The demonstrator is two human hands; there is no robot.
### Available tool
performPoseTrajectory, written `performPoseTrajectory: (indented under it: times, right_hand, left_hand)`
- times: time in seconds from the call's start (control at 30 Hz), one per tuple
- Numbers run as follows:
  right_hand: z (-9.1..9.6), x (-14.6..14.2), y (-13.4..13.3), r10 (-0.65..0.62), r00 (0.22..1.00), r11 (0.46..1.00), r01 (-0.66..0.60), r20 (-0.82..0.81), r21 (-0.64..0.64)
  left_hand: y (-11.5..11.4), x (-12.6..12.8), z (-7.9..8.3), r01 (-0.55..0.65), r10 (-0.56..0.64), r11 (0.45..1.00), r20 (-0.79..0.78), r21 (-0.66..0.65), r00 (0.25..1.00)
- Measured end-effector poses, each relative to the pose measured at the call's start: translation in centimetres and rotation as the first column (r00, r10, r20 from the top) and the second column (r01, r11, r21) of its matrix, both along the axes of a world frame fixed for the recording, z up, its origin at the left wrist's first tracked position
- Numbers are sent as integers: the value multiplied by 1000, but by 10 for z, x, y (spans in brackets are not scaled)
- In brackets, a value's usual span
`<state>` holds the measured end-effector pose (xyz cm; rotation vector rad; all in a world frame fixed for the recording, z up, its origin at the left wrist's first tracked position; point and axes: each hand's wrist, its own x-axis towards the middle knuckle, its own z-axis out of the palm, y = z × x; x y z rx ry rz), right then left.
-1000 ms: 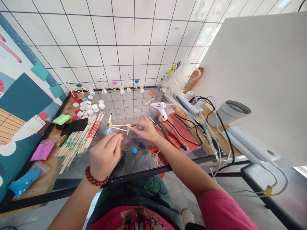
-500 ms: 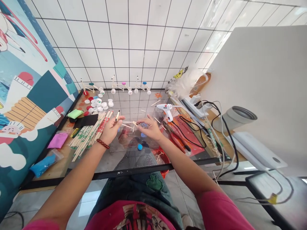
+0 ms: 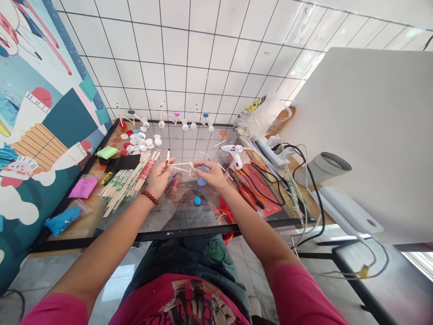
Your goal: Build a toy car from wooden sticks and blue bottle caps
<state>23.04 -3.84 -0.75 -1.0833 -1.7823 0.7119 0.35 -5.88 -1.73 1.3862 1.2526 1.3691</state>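
Note:
Between my hands, above the glass tabletop, is a small frame of thin wooden sticks. My left hand pinches its left end, where a short upright stick with a dark tip rises. Fingers of my right hand close on the frame's right end. A blue bottle cap lies on the glass below the hands. To the right of my right hand rests a white glue gun. Left of my left hand lies a pile of wooden chopsticks, some in printed wrappers.
Small stick-and-cap bicycle models stand along the back edge. Loose bottle caps lie at back left. Red-handled pliers and black cable lie on the right. Bags of pink clay and blue clay sit at front left.
Both hands still hold the stick frame. The dark-tipped stick at my left hand now stands more upright, and the frame is turned slightly. The camera view has shifted a little.

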Motion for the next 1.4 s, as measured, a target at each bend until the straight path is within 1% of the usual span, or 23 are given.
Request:
performPoseTrajectory:
  times: [0.1,0.23,0.43,0.57,0.7,0.9,1.07,1.4]
  right_hand:
    - [-1,3,1,-3,1000,1000,3,18,-2]
    - [0,6,0,-5,999,1000,6,36,-15]
    - [0,6,-1,-9,999,1000,9,50,-10]
    - [-2,6,-1,-6,999,1000,6,54,-1]
    - [-4,5,0,-22,999,1000,22,43,2]
    - [-2,4,-2,-15,1000,1000,14,27,8]
    - [-1,5,-1,-4,999,1000,4,33,8]
    - [-2,4,0,-2,1000,1000,2,21,13]
  left_hand:
    - [-1,0,1,14,-14,1000,-5,-10,1000]
    - [-1,-2,-3,49,-49,999,-26,7,998]
    - [-3,-3,-8,71,-73,997,-110,-30,991]
    - [-6,-2,-4,94,-96,995,-94,-27,991]
    - [-12,-1,4,118,-123,991,-95,-59,988]
    - [-17,2,11,105,-110,991,-63,-84,992]
    - [-18,5,12,102,-105,990,-25,-101,994]
    - [-16,3,10,117,-122,987,-44,-108,992]
